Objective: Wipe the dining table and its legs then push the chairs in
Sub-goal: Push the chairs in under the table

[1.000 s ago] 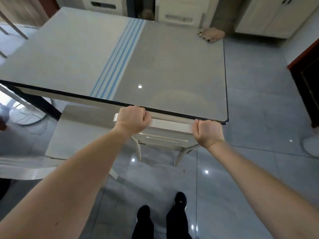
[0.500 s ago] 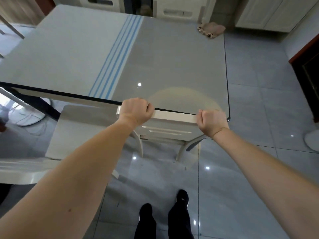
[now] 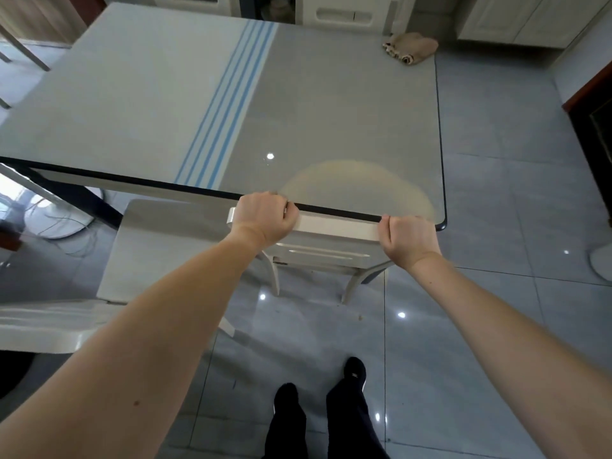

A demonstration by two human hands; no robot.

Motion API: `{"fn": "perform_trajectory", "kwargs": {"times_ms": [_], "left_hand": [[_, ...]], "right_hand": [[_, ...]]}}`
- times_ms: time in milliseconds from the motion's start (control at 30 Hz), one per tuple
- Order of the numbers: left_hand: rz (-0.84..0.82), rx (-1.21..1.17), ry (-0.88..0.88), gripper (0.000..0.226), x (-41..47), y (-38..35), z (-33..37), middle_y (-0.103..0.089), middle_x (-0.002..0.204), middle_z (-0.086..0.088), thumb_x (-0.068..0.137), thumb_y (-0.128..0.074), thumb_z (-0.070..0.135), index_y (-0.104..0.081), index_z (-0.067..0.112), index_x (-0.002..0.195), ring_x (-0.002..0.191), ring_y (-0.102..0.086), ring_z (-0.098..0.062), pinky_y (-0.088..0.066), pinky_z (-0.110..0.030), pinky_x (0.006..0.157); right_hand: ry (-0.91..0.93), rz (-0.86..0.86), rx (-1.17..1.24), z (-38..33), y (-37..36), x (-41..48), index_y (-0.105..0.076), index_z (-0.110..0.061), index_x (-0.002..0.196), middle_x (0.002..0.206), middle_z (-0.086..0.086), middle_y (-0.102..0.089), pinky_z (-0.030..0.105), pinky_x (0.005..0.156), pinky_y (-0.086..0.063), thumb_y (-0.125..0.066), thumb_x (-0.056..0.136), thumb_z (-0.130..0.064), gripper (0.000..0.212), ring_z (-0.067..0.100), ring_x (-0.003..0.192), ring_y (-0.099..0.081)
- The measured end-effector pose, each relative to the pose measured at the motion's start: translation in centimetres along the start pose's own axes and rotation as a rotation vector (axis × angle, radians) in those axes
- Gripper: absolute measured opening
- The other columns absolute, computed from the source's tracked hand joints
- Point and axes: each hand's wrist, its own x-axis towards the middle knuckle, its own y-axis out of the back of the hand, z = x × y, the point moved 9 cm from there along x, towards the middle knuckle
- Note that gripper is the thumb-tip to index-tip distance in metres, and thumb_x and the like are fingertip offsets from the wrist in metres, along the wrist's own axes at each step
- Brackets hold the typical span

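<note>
The left hand (image 3: 263, 217) and the right hand (image 3: 409, 240) each gripped the top rail of the cream-painted chair (image 3: 337, 226) at the frame's centre. Since a second before, the rail had moved up to the black edge of the glossy grey dining table (image 3: 331, 111). This chair seemed nearly in.

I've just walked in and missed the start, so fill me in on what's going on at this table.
A person stands at the near edge of the dining table, left hand and right hand both gripping the top rail of a white chair. That chair's back sits close against the table edge, so it looks pushed in or nearly so. A second chair to the left has its seat out from under the table. A beige cloth lies bunched on the far right corner.
</note>
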Motion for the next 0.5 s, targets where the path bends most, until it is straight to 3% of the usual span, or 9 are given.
{"fn": "perform_trajectory", "kwargs": {"times_ms": [100,167,233,333,433,500], "left_hand": [[0.001,0.008,-0.019,0.038,0.0,0.3,-0.2,-0.05,0.061,-0.001,0.087,-0.033,0.031,-0.052,0.014,0.059,0.057,-0.052,-0.026,-0.039,-0.029,0.052],[-0.008,0.003,-0.005,0.037,-0.1,0.2,-0.6,-0.05,0.062,-0.001,0.088,-0.033,0.031,-0.051,0.015,0.059,0.058,-0.052,-0.028,-0.04,-0.03,0.054],[-0.002,0.004,-0.001,0.035,-0.3,0.3,-0.5,-0.049,0.064,-0.001,0.088,-0.033,0.03,-0.049,0.015,0.061,0.06,-0.053,-0.028,-0.04,-0.03,0.055],[0.024,-0.047,0.022,0.031,-1.0,0.6,0.0,-0.048,0.07,-0.001,0.091,-0.032,0.029,-0.047,0.017,0.067,0.067,-0.053,-0.027,-0.035,-0.031,0.058],[0.074,-0.052,0.109,0.031,-2.0,1.1,0.2,-0.059,0.075,-0.008,0.092,-0.035,0.024,-0.054,0.013,0.07,0.075,-0.058,-0.032,-0.034,-0.032,0.06],[0.061,-0.038,0.154,0.033,-2.8,1.2,0.2,-0.065,0.089,-0.01,0.091,-0.032,0.026,-0.06,0.01,0.083,0.086,-0.059,-0.033,-0.037,-0.036,0.07]], "right_hand": [[-0.001,-0.013,-0.005,-0.4,0.0,0.1,-0.029,-0.013,0.046,0.046,0.006,-0.039,0.023,0.044,-0.014,-0.021,0.09,-0.028,0.047,0.027,0.04,-0.033],[0.012,-0.027,0.009,-0.7,-0.2,0.0,-0.026,-0.016,0.046,0.046,0.007,-0.042,0.025,0.044,-0.025,-0.022,0.093,-0.028,0.049,0.031,0.042,-0.043],[0.021,-0.025,0.003,-0.8,-0.2,-0.1,-0.036,-0.013,0.048,0.05,0.012,-0.053,0.028,0.045,-0.032,-0.028,0.096,-0.026,0.05,0.033,0.045,-0.05],[0.035,-0.041,-0.017,-0.8,0.1,-0.4,-0.055,-0.008,0.055,0.056,0.015,-0.062,0.028,0.047,-0.029,-0.029,0.097,-0.026,0.052,0.034,0.049,-0.056],[0.041,-0.082,0.026,-0.9,0.3,-0.5,-0.057,-0.009,0.059,0.061,0.017,-0.064,0.031,0.049,-0.031,-0.03,0.098,-0.027,0.051,0.037,0.058,-0.06],[0.032,-0.114,0.088,-0.7,0.2,-0.4,-0.053,-0.01,0.057,0.064,0.017,-0.064,0.032,0.05,-0.033,-0.031,0.099,-0.028,0.05,0.038,0.061,-0.061]]}}
